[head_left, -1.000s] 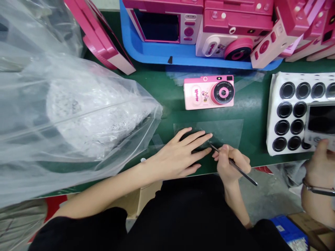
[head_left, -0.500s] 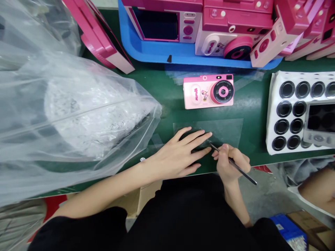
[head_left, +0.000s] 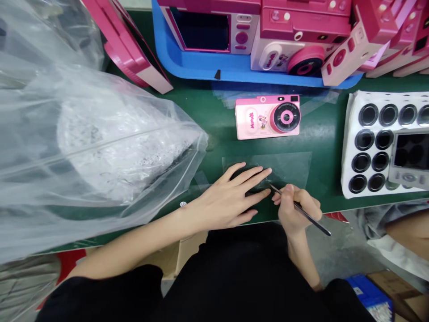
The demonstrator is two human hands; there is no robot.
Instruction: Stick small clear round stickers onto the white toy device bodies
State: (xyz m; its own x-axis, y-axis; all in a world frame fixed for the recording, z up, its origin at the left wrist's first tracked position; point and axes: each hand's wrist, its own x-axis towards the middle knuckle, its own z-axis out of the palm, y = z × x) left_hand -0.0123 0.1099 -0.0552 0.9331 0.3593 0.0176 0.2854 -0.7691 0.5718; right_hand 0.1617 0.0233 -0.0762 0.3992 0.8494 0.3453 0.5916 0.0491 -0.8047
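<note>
On the green table, the left hand is resting open on a clear sheet, and right beside it, the right hand is gripping a thin tool!

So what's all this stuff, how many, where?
Small camera: 1, pink, mid-table
Film: 1, clear, lower centre
Tool: 1, dark, at film
Tray: 1, blue, top
Larger cameras: several, pink, at tray
Leaning item: 1, pink, upper left
Bag: 1, clear, white contents, left
Pad: 1, white, right
Discs: many, black, on pad
Screened device: 1, grey, over discs
Sticker: 1, white, near bag
Table: 1, green, centre
Box: 1, blue, lower right
Cardboard: several, brown, below table
Co-worker's arm: 1, bare, right edge
Left hand: 1, bare, fingers spread over film
Right hand: 1, bare, fingers around tool
</note>
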